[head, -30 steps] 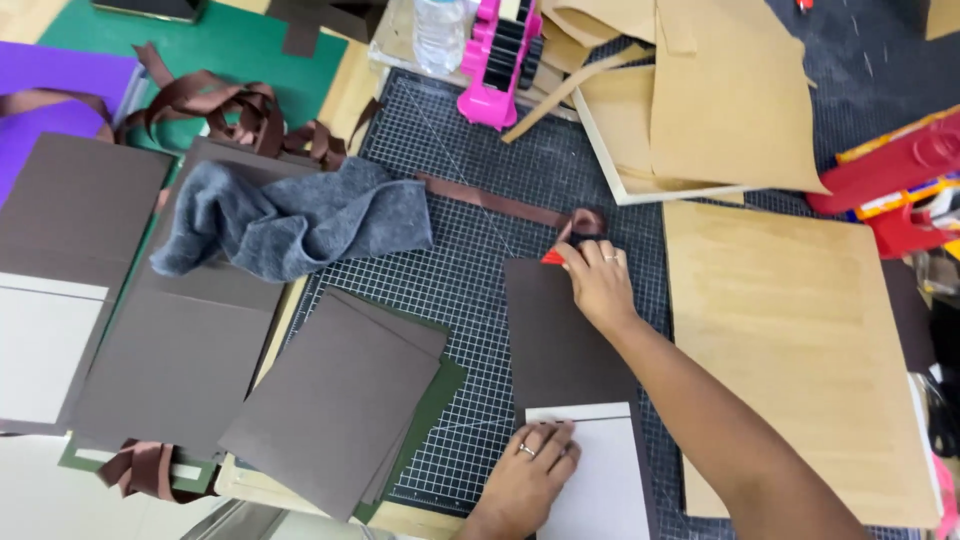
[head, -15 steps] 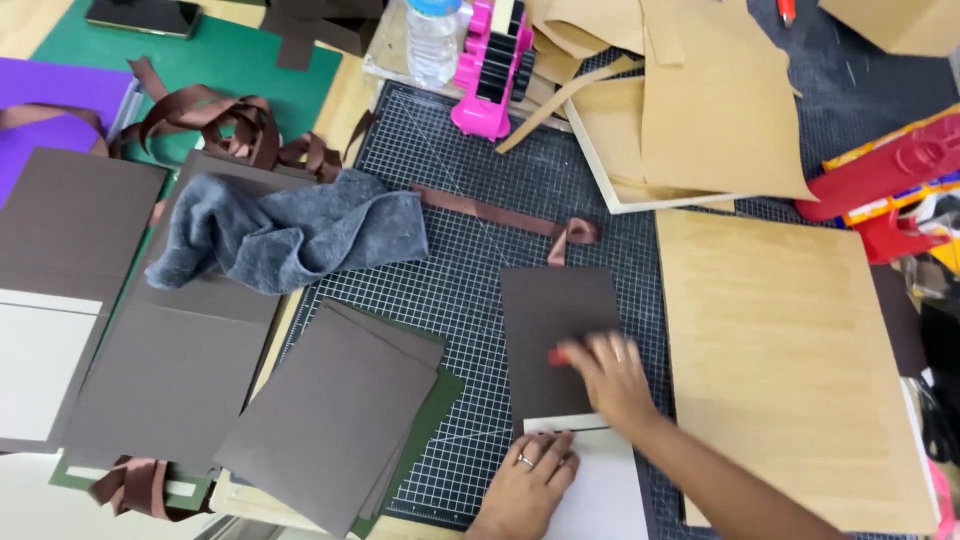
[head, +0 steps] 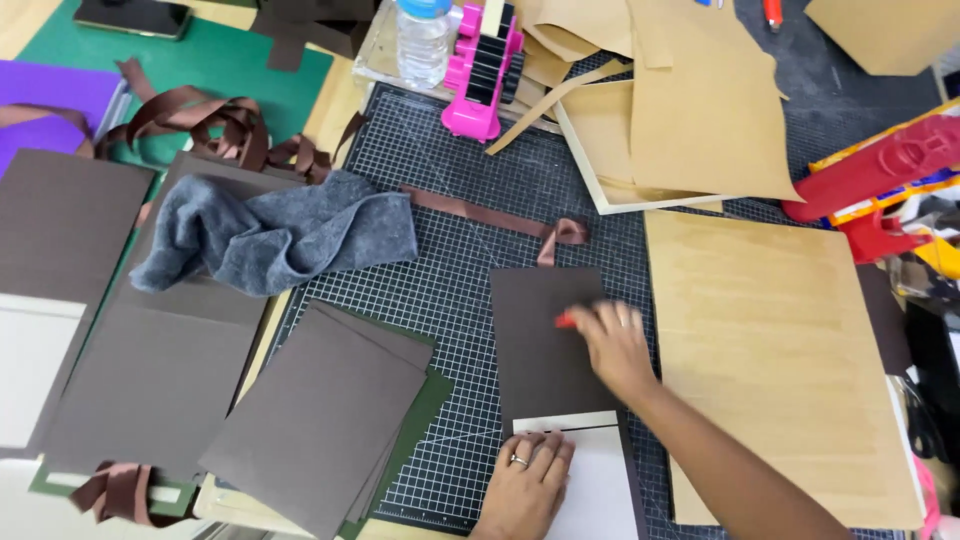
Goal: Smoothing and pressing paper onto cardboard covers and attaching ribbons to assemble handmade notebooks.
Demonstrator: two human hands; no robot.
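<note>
- We've got a grey felt cloth (head: 275, 240) bunched over the brown sheets on the left
- pink tape dispenser (head: 485, 75) beside a plastic water bottle (head: 422, 40)
- black phone (head: 135, 17) on the green mat (head: 215, 65)
- bare wooden board (head: 780, 360) on the right

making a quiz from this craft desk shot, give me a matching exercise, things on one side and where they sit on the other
Things:
1. crumpled grey felt cloth
2. pink plastic tape dispenser
3. left hand
4. right hand

Places:
a. pressing the white panel near the bottom edge
b. on the dark brown sheet, with a small red tool
c. on brown sheets, left
d. beside the clear bottle, top

Pairs: 1-c, 2-d, 3-a, 4-b
</note>
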